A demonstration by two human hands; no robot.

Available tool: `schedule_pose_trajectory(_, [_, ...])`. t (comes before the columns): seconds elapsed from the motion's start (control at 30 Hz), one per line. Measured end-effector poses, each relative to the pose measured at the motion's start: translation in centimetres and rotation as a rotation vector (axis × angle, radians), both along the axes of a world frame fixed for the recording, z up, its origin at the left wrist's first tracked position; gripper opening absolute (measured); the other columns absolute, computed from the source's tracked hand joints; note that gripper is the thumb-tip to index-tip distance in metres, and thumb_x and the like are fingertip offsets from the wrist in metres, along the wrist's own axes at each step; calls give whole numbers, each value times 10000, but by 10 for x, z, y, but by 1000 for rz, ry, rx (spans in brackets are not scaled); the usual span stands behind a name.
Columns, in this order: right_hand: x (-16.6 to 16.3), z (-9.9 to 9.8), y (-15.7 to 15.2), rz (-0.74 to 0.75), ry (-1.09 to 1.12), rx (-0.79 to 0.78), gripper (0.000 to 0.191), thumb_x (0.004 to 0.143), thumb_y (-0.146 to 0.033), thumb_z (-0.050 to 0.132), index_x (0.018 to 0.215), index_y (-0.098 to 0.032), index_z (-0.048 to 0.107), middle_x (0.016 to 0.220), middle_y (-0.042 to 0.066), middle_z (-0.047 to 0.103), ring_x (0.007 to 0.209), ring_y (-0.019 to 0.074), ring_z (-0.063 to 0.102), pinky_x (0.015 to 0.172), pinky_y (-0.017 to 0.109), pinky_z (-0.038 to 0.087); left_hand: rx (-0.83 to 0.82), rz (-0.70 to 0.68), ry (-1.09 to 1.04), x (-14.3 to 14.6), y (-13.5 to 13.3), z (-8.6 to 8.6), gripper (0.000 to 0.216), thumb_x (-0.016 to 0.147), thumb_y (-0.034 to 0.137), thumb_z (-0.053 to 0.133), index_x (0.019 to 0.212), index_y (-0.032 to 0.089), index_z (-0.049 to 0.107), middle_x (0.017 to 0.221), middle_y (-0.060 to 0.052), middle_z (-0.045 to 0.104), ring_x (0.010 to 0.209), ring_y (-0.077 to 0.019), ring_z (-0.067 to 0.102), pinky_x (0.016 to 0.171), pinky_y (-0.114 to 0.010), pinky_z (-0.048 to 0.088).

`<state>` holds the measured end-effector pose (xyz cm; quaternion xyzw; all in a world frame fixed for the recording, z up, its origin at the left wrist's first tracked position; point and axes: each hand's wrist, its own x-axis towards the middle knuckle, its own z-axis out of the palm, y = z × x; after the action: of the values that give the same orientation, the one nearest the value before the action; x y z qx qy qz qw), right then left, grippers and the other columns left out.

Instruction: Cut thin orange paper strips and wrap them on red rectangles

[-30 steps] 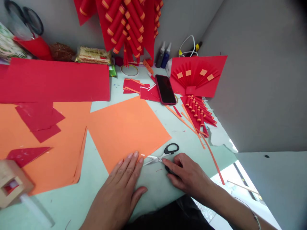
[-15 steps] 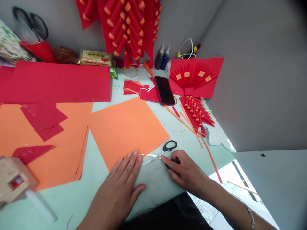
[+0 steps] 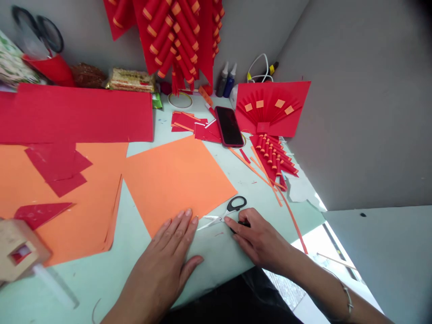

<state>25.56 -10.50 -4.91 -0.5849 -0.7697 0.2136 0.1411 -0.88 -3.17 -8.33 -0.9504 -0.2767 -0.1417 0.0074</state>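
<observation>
A square sheet of orange paper (image 3: 178, 175) lies turned at an angle on the pale green table. Flat on its near corner rests my left hand (image 3: 165, 256), fingers stretched out and thumb apart. To its right, black-handled scissors (image 3: 221, 218) lie with blades parted and tips close to my left fingertips. My right hand (image 3: 256, 234) is closed around one handle loop, its forefinger reaching along to the pivot; the other loop stands free above. The scissor blades are beside the sheet's lower right edge.
Orange sheets (image 3: 84, 225) with red scraps lie at left, near a beige glue gun (image 3: 22, 252). A phone (image 3: 229, 126), paper strips (image 3: 249, 166) and a red firecracker ornament (image 3: 275, 155) occupy the right side. Red card (image 3: 84, 114) leans at the back.
The whole view has shifted slightly, so things appear a little further left. Both hands, the scissors and the orange sheet keep nearly the same places relative to one another.
</observation>
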Motion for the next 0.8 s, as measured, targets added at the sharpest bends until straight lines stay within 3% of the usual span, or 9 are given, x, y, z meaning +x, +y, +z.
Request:
schedule_pose_trajectory(0.47, [-5, 3, -2, -19, 3, 0, 418, 986, -264, 423, 1374, -157, 534, 976, 117, 539, 861, 224, 510, 749, 357, 513, -90, 2, -28, 0, 0, 0, 749, 974, 544, 399, 1562, 146, 158, 1487, -147, 488, 1335, -275, 506, 1104, -426, 374])
schedule_pose_trajectory(0.8, [-4, 1, -7, -14, -19, 3, 425, 976, -244, 423, 1380, -162, 523, 985, 120, 529, 875, 231, 511, 738, 361, 508, -82, 1, -21, 1, 0, -1, 727, 977, 535, 405, 1549, 132, 210, 1508, -164, 457, 1372, -281, 460, 1125, -439, 350])
